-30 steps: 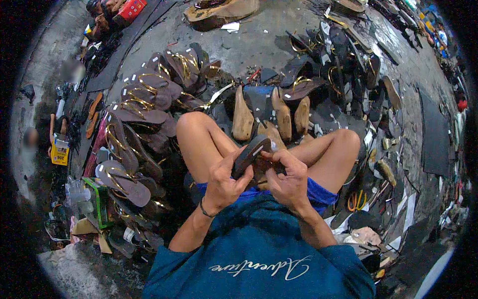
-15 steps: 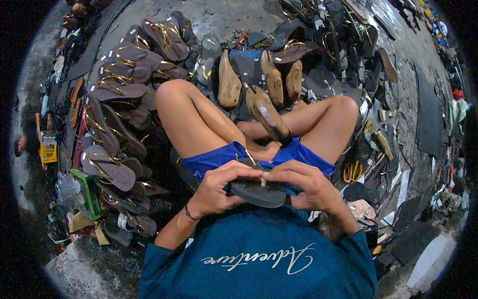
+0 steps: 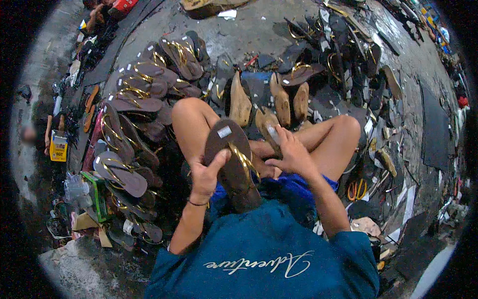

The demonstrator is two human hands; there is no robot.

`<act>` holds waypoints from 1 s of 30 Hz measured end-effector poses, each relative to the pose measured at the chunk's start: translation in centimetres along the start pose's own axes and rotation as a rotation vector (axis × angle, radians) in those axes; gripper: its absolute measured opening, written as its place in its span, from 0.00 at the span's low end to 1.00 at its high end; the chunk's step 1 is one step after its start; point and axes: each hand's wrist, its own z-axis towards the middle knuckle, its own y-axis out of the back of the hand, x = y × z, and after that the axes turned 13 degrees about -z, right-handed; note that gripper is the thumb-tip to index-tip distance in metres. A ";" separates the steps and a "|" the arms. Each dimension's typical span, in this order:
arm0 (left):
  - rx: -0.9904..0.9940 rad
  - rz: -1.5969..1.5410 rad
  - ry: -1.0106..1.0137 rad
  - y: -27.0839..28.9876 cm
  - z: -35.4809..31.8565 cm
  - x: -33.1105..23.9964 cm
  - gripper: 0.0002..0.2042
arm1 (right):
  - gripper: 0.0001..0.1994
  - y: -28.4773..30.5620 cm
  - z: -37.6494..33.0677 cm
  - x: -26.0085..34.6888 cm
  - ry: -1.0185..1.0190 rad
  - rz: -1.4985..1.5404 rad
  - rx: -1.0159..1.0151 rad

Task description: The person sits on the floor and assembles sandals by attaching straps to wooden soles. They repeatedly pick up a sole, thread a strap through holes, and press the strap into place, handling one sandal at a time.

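Observation:
My left hand point(image 3: 206, 177) grips a dark brown flip-flop point(image 3: 226, 167) by its edge, thumb lying on the footbed. The sandal is tilted up, sole side away, with gold straps and a small white sticker near its upper end. Over the lower part of a wooden shoe last point(image 3: 266, 121) between my legs is my right hand point(image 3: 294, 152), thumb and fingers apart. Whether its fingertips press on the last cannot be made out. More wooden lasts point(image 3: 241, 102) stand just beyond, in front of my shins.
Piles of brown gold-strapped flip-flops point(image 3: 142, 104) lie to my left. Other sandals and dark soles point(image 3: 343, 65) are heaped at the far right. A green box point(image 3: 94, 197) and a yellow container point(image 3: 58, 147) sit at the left. Scraps and orange loops point(image 3: 357, 190) litter the right side.
Both hands were together on the flip-flop near my lap. My left hand has raised and turned it, footbed showing; my right hand has let go and moved forward to the wooden last.

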 end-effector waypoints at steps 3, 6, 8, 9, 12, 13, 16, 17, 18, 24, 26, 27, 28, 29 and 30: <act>0.085 -0.428 0.394 1.7 -0.8 5.3 0.26 | 0.37 -1.2 1.6 1.1 -0.150 -0.093 0.012; 0.344 -0.421 0.392 -0.2 -0.6 5.7 0.27 | 0.35 -0.3 3.3 0.8 -0.120 -0.065 -0.001; 0.415 -0.342 0.360 0.4 0.2 6.5 0.27 | 0.34 0.2 3.8 0.4 -0.159 -0.012 -0.038; 0.369 -0.410 0.366 0.6 0.5 6.3 0.27 | 0.33 0.7 4.4 0.4 -0.173 0.014 -0.060; 0.247 -0.571 0.300 0.2 0.5 5.5 0.28 | 0.29 -1.6 6.2 -0.4 -0.196 0.053 -0.267; 0.317 -0.479 0.276 0.3 1.0 5.5 0.28 | 0.29 -3.3 7.0 -1.2 -0.177 0.051 -0.357; 0.490 -0.299 0.200 1.9 2.0 7.7 0.30 | 0.28 -6.9 9.6 -1.9 -0.133 -0.363 -0.250; 0.443 -0.347 0.243 1.6 1.6 7.6 0.30 | 0.28 -7.7 10.4 -2.1 -0.142 -0.555 -0.195; 0.388 -0.398 0.281 1.2 0.9 7.3 0.30 | 0.29 -7.5 11.5 -0.5 -0.142 -0.553 -0.296; 0.320 -0.554 0.400 1.9 0.2 6.8 0.32 | 0.28 -12.8 16.5 4.7 -0.024 -0.145 -0.234; 0.256 -0.612 0.424 1.2 -0.6 5.9 0.33 | 0.29 -13.6 16.9 5.2 -0.144 -0.012 -0.151; 0.245 -0.601 0.418 1.3 -0.6 6.0 0.33 | 0.30 -13.8 17.0 5.4 -0.204 0.051 -0.107; 0.235 -0.590 0.413 1.3 -0.6 6.1 0.33 | 0.42 -14.1 17.6 5.8 -0.279 0.034 -0.064; 0.226 -0.582 0.408 1.4 -0.6 6.3 0.33 | 0.43 -13.8 17.9 5.7 -0.282 0.128 -0.086; 0.230 -0.589 0.411 1.5 -0.7 6.5 0.33 | 0.44 -13.4 18.1 5.5 -0.286 0.222 -0.108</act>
